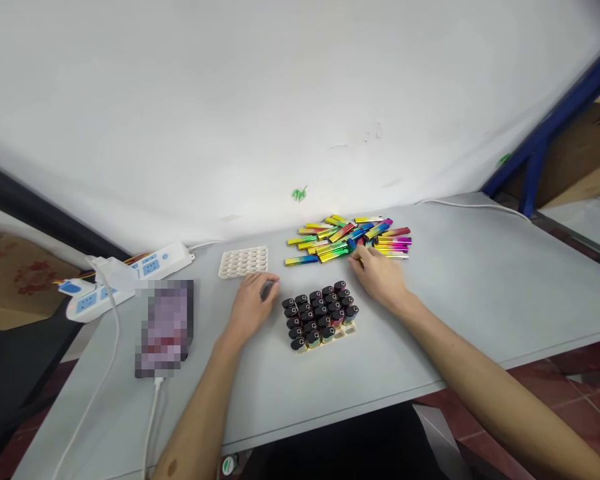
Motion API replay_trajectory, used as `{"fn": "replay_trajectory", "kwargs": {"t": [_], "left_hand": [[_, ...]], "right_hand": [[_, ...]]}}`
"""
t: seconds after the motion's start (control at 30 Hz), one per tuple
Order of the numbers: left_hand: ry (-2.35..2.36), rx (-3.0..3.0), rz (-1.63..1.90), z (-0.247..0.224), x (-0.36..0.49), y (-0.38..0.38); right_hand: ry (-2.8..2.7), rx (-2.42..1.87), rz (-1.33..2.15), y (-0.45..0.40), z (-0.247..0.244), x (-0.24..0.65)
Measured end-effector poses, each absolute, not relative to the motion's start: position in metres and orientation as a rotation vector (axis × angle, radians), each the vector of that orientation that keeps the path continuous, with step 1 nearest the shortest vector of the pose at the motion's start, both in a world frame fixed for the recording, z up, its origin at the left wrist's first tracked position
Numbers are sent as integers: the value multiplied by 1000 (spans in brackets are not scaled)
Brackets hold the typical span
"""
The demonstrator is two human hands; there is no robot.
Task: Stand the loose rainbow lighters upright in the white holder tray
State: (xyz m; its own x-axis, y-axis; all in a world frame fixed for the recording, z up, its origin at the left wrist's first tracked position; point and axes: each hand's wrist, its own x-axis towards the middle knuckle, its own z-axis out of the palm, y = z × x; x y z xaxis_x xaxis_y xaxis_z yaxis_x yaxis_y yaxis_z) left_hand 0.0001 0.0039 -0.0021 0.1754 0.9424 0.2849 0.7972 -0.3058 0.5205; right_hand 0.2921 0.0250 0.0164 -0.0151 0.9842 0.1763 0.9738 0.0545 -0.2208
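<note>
A pile of shiny multicoloured sticks (330, 250) lies near the wall. My right hand (379, 272) is at the pile's front edge, its fingers bent down onto a dark blue and red piece. My left hand (254, 301) rests on the table between two trays, thumb and fingers apart, with nothing visible in it. Several black-capped colourful pieces (320, 312) stand upright in a pale tray (350, 329) between my hands; two slots show bare at its front right corner. A second white tray (244, 261) with bare oval slots lies just beyond my left hand.
At the left lie a power strip (155, 267) with plugs and a pixelated tablet-like device (165, 330) with a white cable (153, 420). A wall (280, 120) rises behind the grey table (480, 287). Cardboard boxes (575, 160) stand beyond a blue frame (535, 160).
</note>
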Motion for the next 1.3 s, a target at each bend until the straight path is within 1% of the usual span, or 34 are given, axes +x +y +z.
{"fn": "replay_trajectory", "kwargs": {"t": [0.27,0.6,0.67,0.83,1.0,1.17,1.23,1.3], "left_hand": [[1681,2192,822,1,2,3],[1688,2191,816,1,1,3],[1681,2193,820,0,1,3],[1676,2205,829,-1,1,4],[1684,2205,824,0,1,3],[1690,2206,819,-1,0,3],[1686,2208,827,-2,0,4],[1683,2208,833,-2,0,4]], "right_hand": [[-1919,-1953,151,30,16,300],[-1796,-1786,387,31,15,305],[-1709,-1710,508,30,18,305],[-1444,-1428,935,29,23,302],[-1315,-1212,1145,28,23,298],[-1309,-1218,1199,26,25,295],[-1345,-1297,1118,27,24,295],[-1398,-1389,949,28,20,295]]}}
